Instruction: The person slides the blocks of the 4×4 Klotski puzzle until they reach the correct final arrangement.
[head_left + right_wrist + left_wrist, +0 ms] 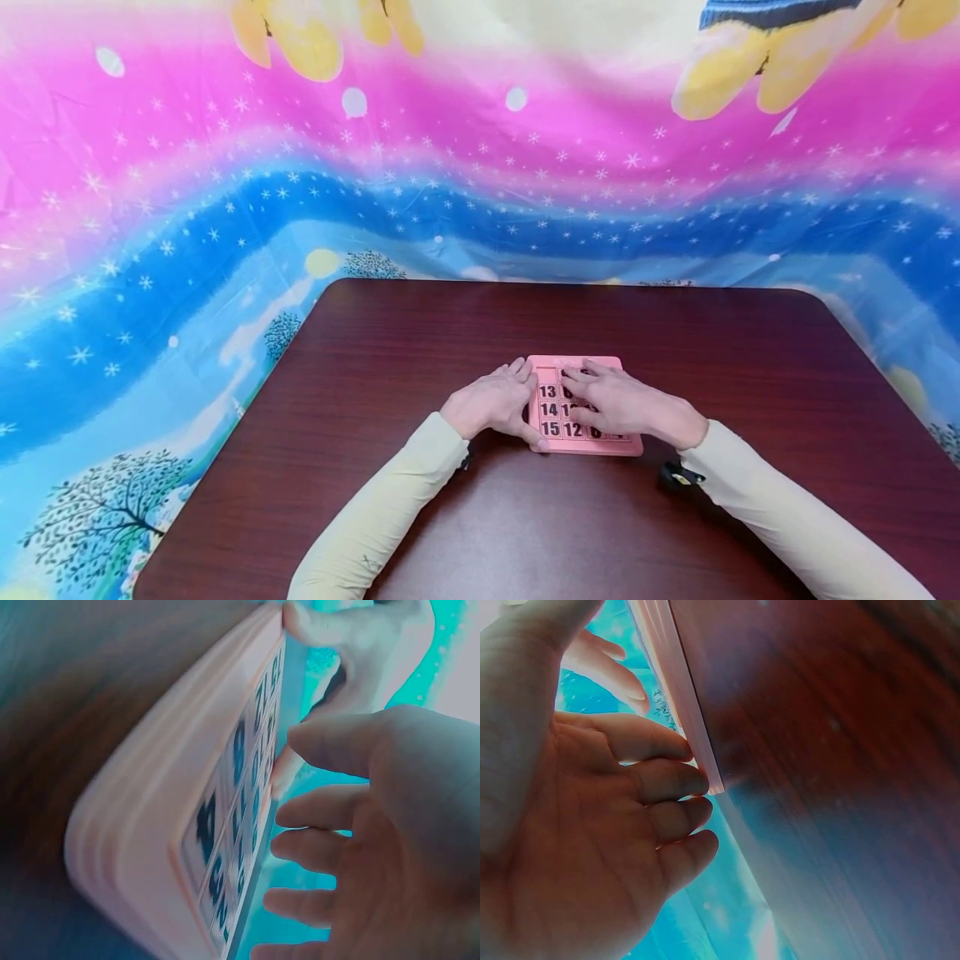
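A pink number sliding puzzle (587, 447) lies flat on the table, black numbers such as 13, 14 and 15 showing on its tiles. My left hand (497, 402) holds its left side, with the thumb at the near left corner. In the left wrist view, the fingers (679, 780) of that hand meet the puzzle's edge (694, 712). Over the puzzle's face is my right hand (630, 404), fingers spread and covering several tiles. From the right wrist, its fingertips (289, 810) appear close over the numbered face (236, 810).
The dark red-brown wooden table (337, 358) has rounded far corners. Behind it hangs a pink and blue patterned cloth (465, 167), which also runs down the left and right sides. A black strap (681, 476) shows under the right wrist.
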`<state>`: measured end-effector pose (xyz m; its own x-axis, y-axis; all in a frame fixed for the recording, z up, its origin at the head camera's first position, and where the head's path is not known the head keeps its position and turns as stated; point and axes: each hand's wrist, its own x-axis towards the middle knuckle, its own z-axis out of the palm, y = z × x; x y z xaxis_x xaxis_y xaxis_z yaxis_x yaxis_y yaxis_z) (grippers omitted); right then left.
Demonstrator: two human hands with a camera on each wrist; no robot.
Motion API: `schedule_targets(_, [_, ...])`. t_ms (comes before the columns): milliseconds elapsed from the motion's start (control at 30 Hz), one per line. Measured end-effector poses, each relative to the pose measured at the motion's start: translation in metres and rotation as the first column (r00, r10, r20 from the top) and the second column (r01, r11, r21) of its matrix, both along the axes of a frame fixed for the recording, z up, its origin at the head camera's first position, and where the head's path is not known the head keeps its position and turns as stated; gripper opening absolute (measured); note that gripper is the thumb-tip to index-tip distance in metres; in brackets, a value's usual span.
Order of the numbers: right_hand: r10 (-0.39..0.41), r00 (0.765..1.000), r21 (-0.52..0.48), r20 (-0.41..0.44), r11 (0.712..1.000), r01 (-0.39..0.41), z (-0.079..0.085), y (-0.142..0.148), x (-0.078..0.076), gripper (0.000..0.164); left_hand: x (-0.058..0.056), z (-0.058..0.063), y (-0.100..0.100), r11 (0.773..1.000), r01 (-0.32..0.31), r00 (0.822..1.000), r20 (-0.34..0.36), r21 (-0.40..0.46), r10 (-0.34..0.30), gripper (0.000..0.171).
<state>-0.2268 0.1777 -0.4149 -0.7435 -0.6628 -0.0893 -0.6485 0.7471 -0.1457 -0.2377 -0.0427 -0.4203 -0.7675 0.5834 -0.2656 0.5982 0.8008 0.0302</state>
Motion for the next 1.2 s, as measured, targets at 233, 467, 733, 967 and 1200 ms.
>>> schedule_targets(233, [-0.029, 1.000, 0.027, 0.010, 0.999, 0.029, 0.000, 0.005, -0.006, 0.055, 0.000, 0.000, -0.001, 1.000, 0.004, 1.000, -0.005, -0.003, -0.004, 0.120])
schedule_targets(467, [-0.014, 1.000, 0.020, -0.012, 1.000, 0.014, -0.001, 0.003, -0.007, 0.052, -0.001, -0.002, -0.001, 1.000, -0.008, 1.000, 0.015, 0.010, 0.008, 0.121])
schedule_targets(733, [0.001, 0.999, 0.021, -0.042, 1.000, 0.000, -0.004, -0.002, -0.009, 0.052, -0.001, -0.001, -0.001, 1.000, 0.000, 1.000, 0.010, 0.008, 0.000, 0.121])
schedule_targets(967, [-0.011, 1.000, 0.005, -0.012, 1.000, 0.011, -0.004, -0.009, -0.010, 0.053, -0.001, 0.000, -0.001, 1.000, -0.002, 1.000, 0.011, 0.000, 0.002, 0.120])
schedule_targets(1200, [-0.022, 1.000, 0.009, 0.009, 1.000, 0.022, -0.004, -0.017, -0.010, 0.057, -0.002, -0.001, -0.001, 1.000, -0.003, 1.000, 0.000, -0.002, 0.003, 0.120])
